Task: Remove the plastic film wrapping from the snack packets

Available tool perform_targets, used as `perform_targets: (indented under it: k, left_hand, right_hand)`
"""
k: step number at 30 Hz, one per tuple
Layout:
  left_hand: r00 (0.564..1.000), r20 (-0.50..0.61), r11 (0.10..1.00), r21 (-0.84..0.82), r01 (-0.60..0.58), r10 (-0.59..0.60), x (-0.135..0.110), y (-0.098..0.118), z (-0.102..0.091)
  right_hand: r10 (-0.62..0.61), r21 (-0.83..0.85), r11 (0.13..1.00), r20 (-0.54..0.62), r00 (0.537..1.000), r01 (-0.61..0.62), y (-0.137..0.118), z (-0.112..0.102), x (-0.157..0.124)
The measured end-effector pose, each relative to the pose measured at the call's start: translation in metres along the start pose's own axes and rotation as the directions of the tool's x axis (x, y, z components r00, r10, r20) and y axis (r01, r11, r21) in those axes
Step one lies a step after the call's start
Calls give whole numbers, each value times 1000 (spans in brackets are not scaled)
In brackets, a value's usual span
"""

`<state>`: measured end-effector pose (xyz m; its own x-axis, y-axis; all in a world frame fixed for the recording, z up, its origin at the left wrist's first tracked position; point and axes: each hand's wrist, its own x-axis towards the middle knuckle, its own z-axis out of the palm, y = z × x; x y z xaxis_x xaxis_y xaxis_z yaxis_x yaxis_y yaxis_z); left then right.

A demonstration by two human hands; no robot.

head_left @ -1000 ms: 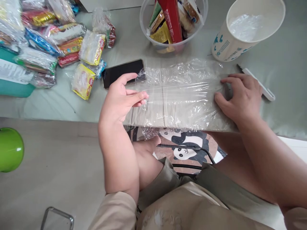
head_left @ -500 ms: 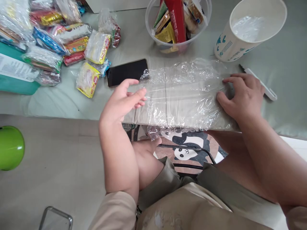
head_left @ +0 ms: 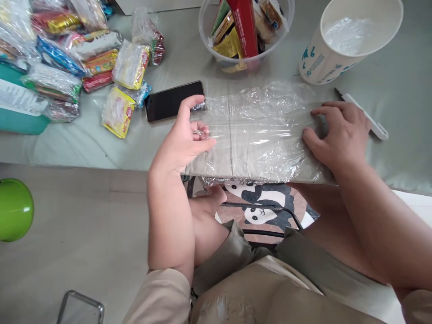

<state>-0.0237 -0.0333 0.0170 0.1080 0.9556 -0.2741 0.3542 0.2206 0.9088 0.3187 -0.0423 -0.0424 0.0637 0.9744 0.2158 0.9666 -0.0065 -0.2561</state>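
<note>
A clear, crinkled sheet of plastic film [head_left: 256,130] lies spread on the table, its near part sagging over the front edge. At its left end is my left hand [head_left: 187,135], thumb and index finger apart, the other fingers curled in against the film's edge. I cannot make out a firm grip there. My right hand [head_left: 340,130] rests at the film's right end, fingers spread and bent, tips down on it. Partly behind that hand lies a white utility knife [head_left: 366,117] with a dark tip. A black phone [head_left: 168,101] lies just beyond my left hand, touching the film's corner.
Several wrapped snacks [head_left: 91,54] are heaped at the far left, beside a teal package [head_left: 23,112]. A clear round tub [head_left: 248,67] of packets stands at the back. A paper cup [head_left: 319,67] right of it holds crumpled film. A green bin [head_left: 15,209] stands on the floor.
My left hand has shifted slightly right, its index finger now raised and its thumb farther from it. The film's near left corner hangs less low. My right hand stays nearly in place.
</note>
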Motion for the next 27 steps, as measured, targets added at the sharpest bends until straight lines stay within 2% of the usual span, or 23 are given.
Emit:
perform_targets:
  k: [3, 6, 13, 18, 23, 27]
  left_hand:
    - [996, 52, 992, -107, 73, -68, -3, 5, -6]
    - [992, 87, 987, -128, 101, -90, -6, 8, -15]
    - [999, 49, 978, -207, 28, -18, -5, -3, -27]
    - [1000, -4, 963, -268, 3, -5, 0, -21, -19]
    - [991, -127, 965, -250, -72, 41, 13, -32, -1]
    - [991, -114, 978, -190, -84, 63, 15, -32, -2]
  right_hand:
    - [2, 2, 1000, -19, 1000, -2, 4, 5, 0]
    - [-10, 0, 1000, -23, 1000, 10, 5, 7, 0]
    - [6, -2, 1000, -10, 1000, -6, 5, 6, 0]
    - [26, 15, 1000, -10, 1000, -26, 3, 6, 1]
    - [35, 3, 999, -2, 999, -35, 1, 4, 1]
    - [41, -15, 999, -3, 999, -41, 1, 4, 1]
